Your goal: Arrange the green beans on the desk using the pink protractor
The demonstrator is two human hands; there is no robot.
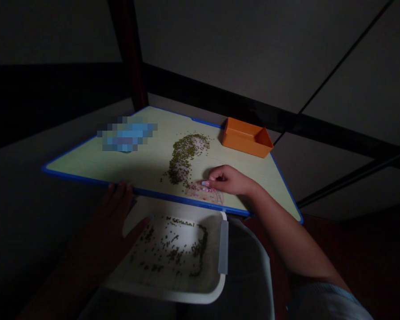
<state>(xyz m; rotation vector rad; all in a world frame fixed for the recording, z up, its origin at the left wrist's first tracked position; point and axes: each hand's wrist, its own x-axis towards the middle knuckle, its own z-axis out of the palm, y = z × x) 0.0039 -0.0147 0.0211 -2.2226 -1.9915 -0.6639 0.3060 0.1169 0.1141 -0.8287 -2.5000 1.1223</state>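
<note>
On the light table, my right hand (231,180) is closed, with thumb and fingertips pressed together low over a pink printed patch (205,193). What they pinch, if anything, is too small to make out. Just beyond lies a long heap of small green beans (183,160), spread in a curve. My left hand (118,209) is in shadow at the left side of a white plastic tub (215,293). Its thumb reaches over the tub's inside, while the fingers extend to the table's blue edge. Many green beans (175,255) are scattered over the tub's bottom.
An orange open box (245,140) stands at the table's back right. A blurred blue item (128,135) lies at the back left. The table (150,164) has a raised blue edge, and the tub sits below its front side. Dark panels rise behind.
</note>
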